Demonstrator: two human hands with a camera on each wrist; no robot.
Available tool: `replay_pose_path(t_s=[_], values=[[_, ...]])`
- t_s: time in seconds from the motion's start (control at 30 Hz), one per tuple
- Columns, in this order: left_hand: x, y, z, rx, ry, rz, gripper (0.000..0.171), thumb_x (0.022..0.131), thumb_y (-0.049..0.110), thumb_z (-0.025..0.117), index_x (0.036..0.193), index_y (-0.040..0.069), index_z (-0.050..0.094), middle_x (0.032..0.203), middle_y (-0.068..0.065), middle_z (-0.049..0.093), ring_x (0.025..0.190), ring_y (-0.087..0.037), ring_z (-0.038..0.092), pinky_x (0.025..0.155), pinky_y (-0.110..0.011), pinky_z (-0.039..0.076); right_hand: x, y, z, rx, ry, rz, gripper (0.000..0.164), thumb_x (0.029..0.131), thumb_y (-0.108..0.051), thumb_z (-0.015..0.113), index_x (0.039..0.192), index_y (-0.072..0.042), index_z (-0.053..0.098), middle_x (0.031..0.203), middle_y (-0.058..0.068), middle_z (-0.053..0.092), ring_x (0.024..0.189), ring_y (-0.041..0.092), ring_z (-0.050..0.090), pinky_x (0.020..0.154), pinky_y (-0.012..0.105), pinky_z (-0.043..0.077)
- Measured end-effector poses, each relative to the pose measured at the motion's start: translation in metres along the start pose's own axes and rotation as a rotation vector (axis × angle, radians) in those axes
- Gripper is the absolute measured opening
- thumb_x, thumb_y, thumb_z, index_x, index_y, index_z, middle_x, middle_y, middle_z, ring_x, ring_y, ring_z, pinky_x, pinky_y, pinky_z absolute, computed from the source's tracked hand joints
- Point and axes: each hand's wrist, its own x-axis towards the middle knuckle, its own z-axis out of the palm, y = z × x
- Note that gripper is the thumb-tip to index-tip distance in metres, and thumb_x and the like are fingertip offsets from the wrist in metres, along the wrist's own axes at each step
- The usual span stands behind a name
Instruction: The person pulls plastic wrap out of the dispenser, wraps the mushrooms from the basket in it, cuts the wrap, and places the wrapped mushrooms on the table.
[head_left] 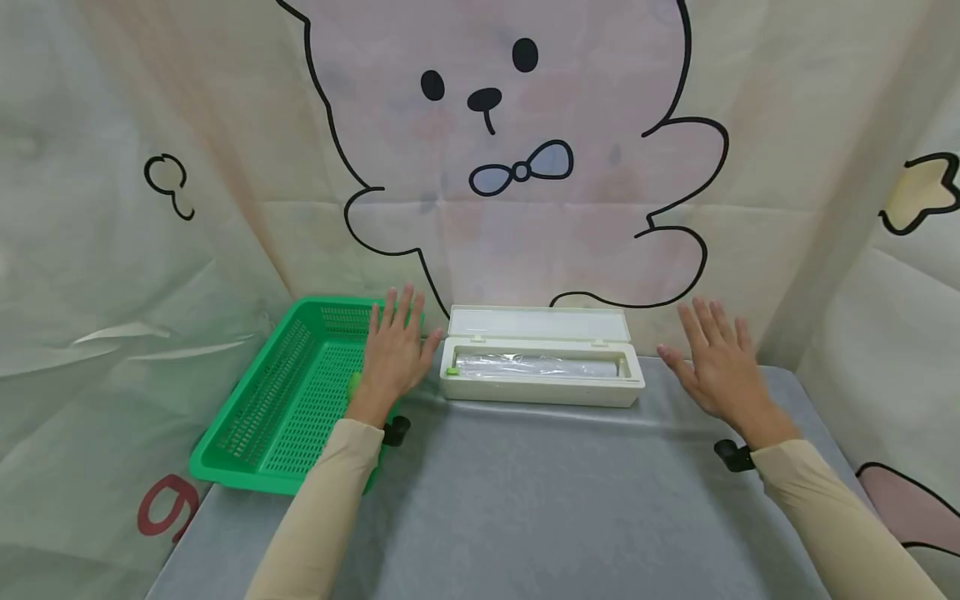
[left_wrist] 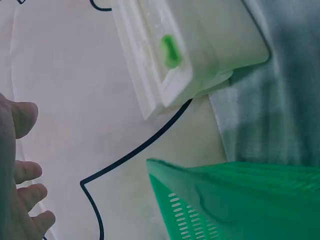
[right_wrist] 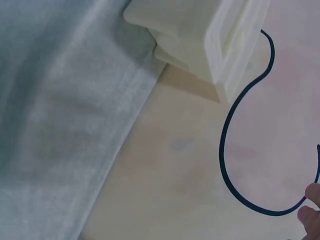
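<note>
My left hand (head_left: 395, 354) is held up with straight, spread fingers over the right side of a green plastic basket (head_left: 251, 417), holding nothing. My right hand (head_left: 716, 367) is likewise raised with fingers spread, to the right of a white cling film box (head_left: 540, 392). The box's lid (head_left: 540, 323) stands raised at the back, and a roll of clear film (head_left: 536, 365) lies inside. A small green slider (head_left: 452, 371) sits at the box's left end. Something yellow-green (head_left: 354, 383) in the basket is mostly hidden behind my left wrist.
A grey cloth (head_left: 525, 500) covers the table. Behind it hangs a pale curtain (head_left: 787, 125) printed with a cartoon bear, and more curtain encloses both sides. The basket stands at the table's left edge, the box near the back edge.
</note>
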Motion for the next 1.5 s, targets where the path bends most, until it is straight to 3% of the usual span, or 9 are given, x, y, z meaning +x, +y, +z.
replay_pose_path(t_s=[0.13, 0.23, 0.4, 0.63, 0.87, 1.03, 1.2, 1.3, 1.5], values=[[-0.004, 0.005, 0.005, -0.013, -0.014, 0.028, 0.067, 0.108, 0.041, 0.046, 0.160, 0.003, 0.027, 0.164, -0.018, 0.026, 0.153, -0.036, 0.015, 0.122, -0.055, 0.014, -0.004, -0.003, 0.011, 0.066, 0.111, -0.068, 0.076, 0.099, -0.037, 0.065, 0.154, 0.006, 0.033, 0.155, 0.032, 0.034, 0.146, 0.048, 0.026, 0.118, 0.064, 0.012], [-0.009, 0.011, 0.012, -0.042, -0.004, 0.070, 0.061, 0.106, 0.035, 0.055, 0.152, -0.002, 0.041, 0.155, -0.023, 0.042, 0.147, -0.039, 0.032, 0.119, -0.054, 0.025, -0.009, -0.007, 0.023, 0.108, 0.217, -0.133, 0.072, 0.087, -0.023, 0.081, 0.143, 0.008, 0.049, 0.138, 0.033, 0.051, 0.127, 0.051, 0.047, 0.106, 0.066, 0.035], [-0.015, 0.022, 0.029, -0.113, 0.025, 0.131, 0.050, 0.099, 0.026, 0.068, 0.138, -0.003, 0.058, 0.136, -0.022, 0.059, 0.129, -0.038, 0.053, 0.108, -0.050, 0.043, -0.014, -0.017, 0.047, 0.160, 0.303, -0.208, 0.063, 0.070, -0.013, 0.092, 0.124, 0.006, 0.064, 0.113, 0.026, 0.064, 0.101, 0.046, 0.060, 0.084, 0.060, 0.049], [-0.018, 0.034, 0.055, -0.076, 0.024, 0.165, 0.044, 0.093, 0.028, 0.077, 0.128, 0.003, 0.068, 0.125, -0.016, 0.065, 0.117, -0.035, 0.060, 0.094, -0.049, 0.052, -0.013, -0.037, 0.080, 0.185, 0.318, -0.257, 0.052, 0.063, -0.013, 0.097, 0.106, 0.003, 0.073, 0.096, 0.019, 0.065, 0.085, 0.038, 0.061, 0.073, 0.052, 0.050], [-0.021, 0.039, 0.075, -0.087, 0.060, 0.171, 0.034, 0.087, 0.028, 0.082, 0.115, 0.008, 0.076, 0.114, -0.009, 0.069, 0.109, -0.030, 0.063, 0.094, -0.043, 0.052, -0.009, -0.048, 0.103, 0.118, 0.363, -0.313, 0.049, 0.057, -0.013, 0.099, 0.097, 0.000, 0.074, 0.094, 0.016, 0.061, 0.082, 0.035, 0.059, 0.070, 0.049, 0.051], [-0.024, 0.038, 0.084, -0.138, 0.115, 0.162, 0.024, 0.086, 0.023, 0.083, 0.105, 0.009, 0.080, 0.109, -0.007, 0.071, 0.105, -0.027, 0.064, 0.092, -0.042, 0.053, -0.008, -0.050, 0.111, 0.085, 0.424, -0.343, 0.040, 0.061, -0.008, 0.096, 0.092, 0.000, 0.073, 0.091, 0.016, 0.061, 0.079, 0.036, 0.058, 0.069, 0.051, 0.052], [-0.024, 0.038, 0.084, -0.219, 0.178, 0.174, 0.013, 0.086, 0.016, 0.083, 0.097, 0.009, 0.082, 0.102, -0.005, 0.072, 0.100, -0.027, 0.065, 0.088, -0.041, 0.054, -0.007, -0.049, 0.109, 0.137, 0.495, -0.374, 0.017, 0.073, 0.000, 0.086, 0.087, 0.000, 0.076, 0.085, 0.014, 0.065, 0.073, 0.035, 0.060, 0.061, 0.048, 0.053], [-0.024, 0.038, 0.080, -0.271, 0.204, 0.178, 0.007, 0.085, 0.012, 0.083, 0.091, 0.008, 0.081, 0.099, -0.005, 0.072, 0.097, -0.027, 0.065, 0.086, -0.041, 0.054, -0.006, -0.048, 0.102, 0.152, 0.500, -0.366, 0.014, 0.076, 0.002, 0.084, 0.088, 0.001, 0.077, 0.084, 0.013, 0.067, 0.073, 0.034, 0.063, 0.059, 0.047, 0.055], [-0.019, 0.043, 0.055, -0.347, 0.182, 0.148, 0.006, 0.094, 0.011, 0.075, 0.096, 0.006, 0.076, 0.100, -0.008, 0.072, 0.092, -0.028, 0.068, 0.081, -0.042, 0.056, 0.001, -0.052, 0.077, 0.184, 0.489, -0.329, 0.015, 0.078, 0.002, 0.082, 0.091, 0.002, 0.075, 0.085, 0.013, 0.066, 0.072, 0.031, 0.064, 0.056, 0.045, 0.053]])
